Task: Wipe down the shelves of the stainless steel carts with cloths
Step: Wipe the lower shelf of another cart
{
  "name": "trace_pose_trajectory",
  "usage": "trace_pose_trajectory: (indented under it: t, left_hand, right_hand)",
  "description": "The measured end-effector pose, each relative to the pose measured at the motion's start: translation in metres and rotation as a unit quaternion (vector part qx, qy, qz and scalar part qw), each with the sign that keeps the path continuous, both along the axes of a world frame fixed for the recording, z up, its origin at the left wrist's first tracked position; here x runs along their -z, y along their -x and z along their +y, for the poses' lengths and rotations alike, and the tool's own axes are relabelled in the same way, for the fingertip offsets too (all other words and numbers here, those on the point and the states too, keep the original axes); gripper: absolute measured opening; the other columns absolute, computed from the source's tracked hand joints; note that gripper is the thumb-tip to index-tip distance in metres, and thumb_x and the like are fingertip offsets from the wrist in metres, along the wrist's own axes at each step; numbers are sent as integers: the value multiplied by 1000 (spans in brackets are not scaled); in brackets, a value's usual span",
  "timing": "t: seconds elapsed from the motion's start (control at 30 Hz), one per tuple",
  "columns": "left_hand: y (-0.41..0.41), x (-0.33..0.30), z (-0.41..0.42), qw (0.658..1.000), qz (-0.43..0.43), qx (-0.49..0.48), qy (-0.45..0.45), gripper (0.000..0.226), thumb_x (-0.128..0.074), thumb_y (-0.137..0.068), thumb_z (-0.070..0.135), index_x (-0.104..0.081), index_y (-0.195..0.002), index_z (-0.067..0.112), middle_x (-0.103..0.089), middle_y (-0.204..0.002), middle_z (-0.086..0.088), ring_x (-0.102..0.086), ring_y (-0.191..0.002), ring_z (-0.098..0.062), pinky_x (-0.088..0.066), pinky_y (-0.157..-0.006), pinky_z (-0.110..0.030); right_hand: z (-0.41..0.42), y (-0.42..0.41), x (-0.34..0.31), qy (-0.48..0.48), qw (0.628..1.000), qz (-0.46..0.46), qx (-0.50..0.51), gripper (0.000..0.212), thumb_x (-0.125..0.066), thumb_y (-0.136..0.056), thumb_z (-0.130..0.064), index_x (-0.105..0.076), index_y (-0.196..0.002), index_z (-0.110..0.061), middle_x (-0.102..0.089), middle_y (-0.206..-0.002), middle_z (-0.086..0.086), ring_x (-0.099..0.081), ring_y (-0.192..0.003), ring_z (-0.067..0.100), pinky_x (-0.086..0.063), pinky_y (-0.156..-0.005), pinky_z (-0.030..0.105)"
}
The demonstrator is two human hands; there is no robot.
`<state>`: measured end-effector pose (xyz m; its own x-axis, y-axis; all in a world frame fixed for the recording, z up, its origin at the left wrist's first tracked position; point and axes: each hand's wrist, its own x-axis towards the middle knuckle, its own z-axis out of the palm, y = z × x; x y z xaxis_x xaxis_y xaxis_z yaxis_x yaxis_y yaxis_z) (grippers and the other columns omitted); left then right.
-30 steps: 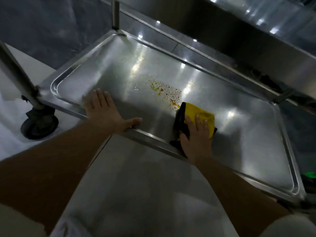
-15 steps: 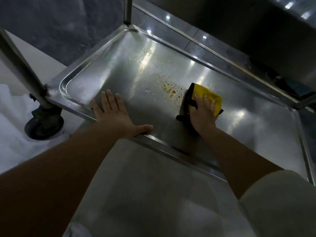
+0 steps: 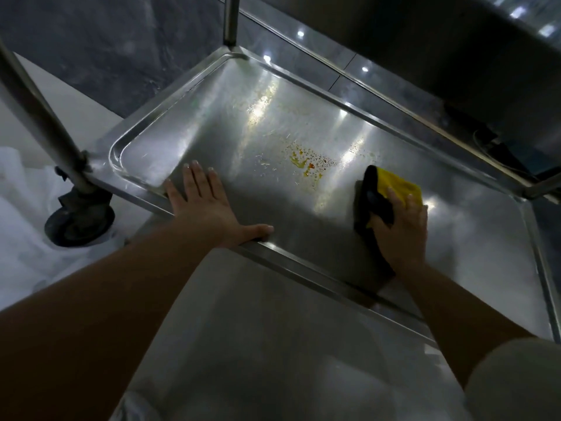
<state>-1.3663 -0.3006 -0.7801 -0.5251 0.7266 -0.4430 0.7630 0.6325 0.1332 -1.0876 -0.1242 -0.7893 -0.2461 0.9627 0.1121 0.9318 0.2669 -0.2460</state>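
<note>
The cart's low stainless steel shelf point(image 3: 212, 123) fills the middle of the view, with a raised rim all round. An orange-yellow greasy stain point(image 3: 308, 164) with small droplets lies near its centre. My right hand point(image 3: 400, 232) presses a folded yellow and black cloth point(image 3: 394, 183) flat on the shelf, just right of the stain. My left hand point(image 3: 206, 208) lies flat with fingers spread on the shelf's front left part, its thumb along the near rim.
A cart leg point(image 3: 39, 117) with a black caster wheel point(image 3: 79, 217) stands at the left. A rear post point(image 3: 231, 19) rises at the far corner. A second steel cart shelf point(image 3: 455, 41) overhangs at the upper right. White sheeting point(image 3: 18, 214) covers the floor on the left.
My right hand has slid the cloth forward and to the right, from the near rim to a spot beside the stain. The left hand has stayed planted on the shelf.
</note>
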Motion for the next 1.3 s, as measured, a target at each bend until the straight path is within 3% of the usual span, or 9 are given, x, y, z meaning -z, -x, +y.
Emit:
trace_pose_trajectory:
  t: [0.17, 0.4, 0.57, 0.63, 0.77, 1.0, 1.1, 1.2, 1.3]
  left_hand:
    - [-1, -2, 0, 1000, 2, 3, 0, 158, -5, -26, 102, 29, -143, 2, 34, -150, -25, 32, -140, -37, 13, -111, -61]
    - [1, -3, 3, 999, 5, 2, 37, 154, -20, -40, 105, 32, -142, 2, 37, -148, -25, 34, -139, -37, 13, -111, -60]
    - [16, -18, 7, 992, -3, 61, 113, 145, -28, -53, 101, 32, -141, 2, 37, -149, -25, 30, -140, -40, 7, -116, -59]
    - [31, -23, 4, 987, 5, 115, 113, 137, -28, -61, 97, 25, -146, 4, 28, -154, -24, 23, -144, -38, 3, -118, -54]
    - [64, -14, -20, 983, 47, 178, -11, 128, -18, -62, 95, 14, -151, 8, 13, -161, -13, 13, -148, -26, 3, -118, -49]
    - [82, 7, -28, 988, 46, 135, -52, 153, -1, -37, 106, 18, -149, 5, 24, -157, -17, 22, -145, -29, 8, -117, -51]
    - [90, 9, -28, 985, 53, 156, -53, 150, 2, -38, 105, 16, -150, 5, 21, -158, -16, 18, -147, -30, 4, -118, -49]
    - [112, 11, -30, 969, 96, 195, -115, 137, 5, -51, 100, -11, -153, 10, -7, -161, -10, -9, -146, -29, -15, -116, -45]
    - [125, 23, -36, 956, 127, 200, -175, 123, 5, -61, 97, -17, -153, 17, -17, -159, -4, -12, -145, -25, -10, -116, -43]
  right_hand:
    - [22, 78, -6, 66, 989, 54, 119, 57, -44, -90, -42, -29, -144, -39, -16, -158, 6, 0, -144, 40, -9, -113, 62]
    - [-17, 130, -3, 86, 990, 16, -115, 51, -39, -90, -59, -31, -140, -49, -3, -161, -3, 12, -146, 29, -1, -111, 65]
    - [-69, 68, -5, 45, 981, -25, -187, 56, -43, -88, -62, -34, -141, -45, -12, -159, -3, 3, -147, 28, -16, -109, 66]
    - [-82, 37, -6, 39, 986, -31, -159, 58, -51, -88, -56, -36, -142, -41, -14, -159, 0, 0, -147, 29, -20, -108, 66]
    - [-92, 7, -10, 47, 998, -11, -45, 63, -62, -86, -42, -37, -143, -35, -16, -158, 4, -4, -146, 31, -20, -109, 64]
    - [-108, 103, -16, 108, 977, 48, 178, 57, -41, -95, -47, -23, -148, -33, -3, -160, 6, 11, -144, 39, -2, -113, 62]
    - [-125, 157, -14, 102, 988, 79, 84, 55, -32, -98, -51, -16, -149, -39, 2, -161, 2, 14, -144, 37, 4, -113, 61]
    - [-136, 171, -3, 61, 996, 31, -54, 50, -30, -99, -46, -12, -147, -46, 1, -161, -3, 11, -145, 35, -1, -114, 60]
    - [-114, 147, 2, -12, 990, -42, -135, 54, -40, -94, -52, -21, -145, -46, -19, -157, -3, -11, -145, 30, -17, -111, 60]
